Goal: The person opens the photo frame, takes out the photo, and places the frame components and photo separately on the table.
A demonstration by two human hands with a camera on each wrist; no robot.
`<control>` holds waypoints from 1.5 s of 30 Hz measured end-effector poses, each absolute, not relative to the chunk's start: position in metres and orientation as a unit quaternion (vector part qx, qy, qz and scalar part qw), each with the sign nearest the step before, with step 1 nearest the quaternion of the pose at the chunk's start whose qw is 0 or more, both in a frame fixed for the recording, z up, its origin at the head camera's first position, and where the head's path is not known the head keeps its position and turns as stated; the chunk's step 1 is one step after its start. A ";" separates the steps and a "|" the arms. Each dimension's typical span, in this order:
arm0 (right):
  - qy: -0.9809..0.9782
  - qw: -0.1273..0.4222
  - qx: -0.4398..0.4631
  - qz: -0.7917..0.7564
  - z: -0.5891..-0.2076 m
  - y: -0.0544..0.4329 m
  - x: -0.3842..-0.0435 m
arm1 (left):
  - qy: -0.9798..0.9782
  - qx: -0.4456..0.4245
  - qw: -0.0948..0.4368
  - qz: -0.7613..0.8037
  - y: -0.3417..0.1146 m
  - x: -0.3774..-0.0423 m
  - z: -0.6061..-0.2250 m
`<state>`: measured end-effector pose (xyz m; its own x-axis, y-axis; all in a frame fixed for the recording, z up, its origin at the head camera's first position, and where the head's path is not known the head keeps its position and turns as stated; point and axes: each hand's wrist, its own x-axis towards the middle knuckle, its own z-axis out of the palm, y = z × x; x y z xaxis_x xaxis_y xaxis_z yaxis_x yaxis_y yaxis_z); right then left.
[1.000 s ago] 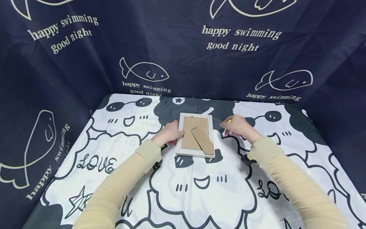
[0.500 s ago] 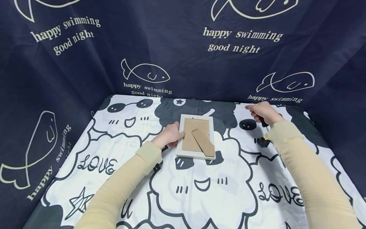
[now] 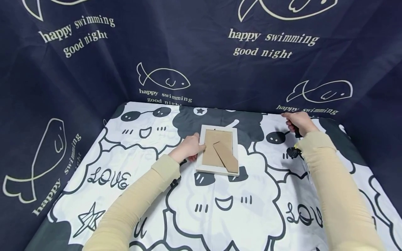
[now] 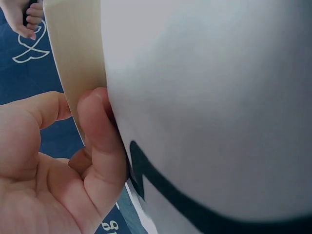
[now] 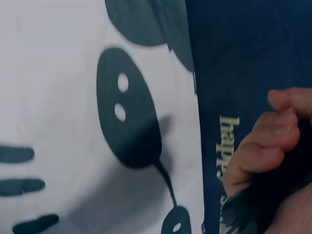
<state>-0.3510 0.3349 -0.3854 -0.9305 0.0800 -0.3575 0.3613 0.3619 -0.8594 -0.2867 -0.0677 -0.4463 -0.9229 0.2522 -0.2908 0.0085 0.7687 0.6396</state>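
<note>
A picture frame with a white rim lies face down near the middle of the cloth, its brown backing board and slanted easel leg uppermost. My left hand pinches its left side, the thumb over the rim. In the left wrist view, the frame's pale edge sits between thumb and fingers. Far to the right, my right hand is raised near the back edge of the cloth. Its fingers curl round a dark object with a streaky, brush-like end; most of it is hidden by the hand.
A white cloth with black cartoon sheep and lettering covers the table. Dark blue curtains with fish prints hang behind and at both sides. Small black wrist cameras, such as the right one, sit under the sleeves.
My right hand has gone from beside the frame to the back right, then slowed there. The left hand stays on the frame, which has kept its place. The head view shifts slightly.
</note>
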 end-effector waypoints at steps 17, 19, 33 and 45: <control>0.871 0.124 0.128 -0.459 -0.411 0.370 -0.356 | 0.916 0.058 0.202 0.342 -0.068 -0.288 -0.446; 0.879 0.114 0.126 -0.445 -0.416 0.372 -0.357 | 0.915 0.057 0.204 0.343 -0.068 -0.288 -0.445; 0.927 0.046 0.183 -0.323 -0.436 0.364 -0.354 | 0.916 0.062 0.205 0.338 -0.067 -0.288 -0.444; 0.953 -0.007 0.179 -0.245 -0.449 0.354 -0.354 | 0.912 0.052 0.213 0.347 -0.067 -0.287 -0.443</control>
<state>-0.3539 0.3545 -0.4494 -0.9357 0.3447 -0.0754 0.3383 0.8156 -0.4694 -0.2868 -0.0669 -0.4427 -0.9042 0.2423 -0.3516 -0.0523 0.7543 0.6545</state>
